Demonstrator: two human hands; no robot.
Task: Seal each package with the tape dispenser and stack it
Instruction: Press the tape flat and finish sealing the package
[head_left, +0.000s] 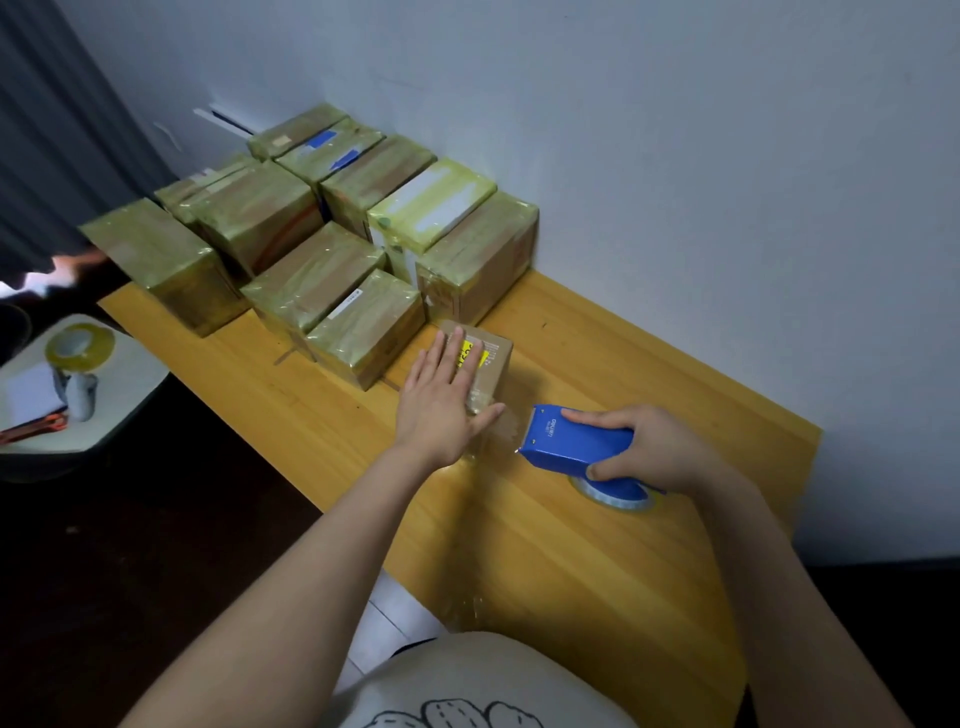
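Note:
A small brown cardboard package (493, 358) with a yellow label stands on the wooden table (597, 545), just in front of the taped stack. My left hand (441, 405) lies flat on its top with the fingers straight, pressing it down. To the right, my right hand (654, 452) grips a blue tape dispenser (571, 441), its front end close to the package's near side. A strip of clear tape (504, 426) runs between the dispenser and the package. The tape roll (613, 496) shows under the dispenser.
Several packages wrapped in yellowish tape (322, 249) are stacked against the wall at the back of the table. A low white side table (124, 395) on the left holds a spare tape roll (80, 345) and small items. The floor on the left is dark.

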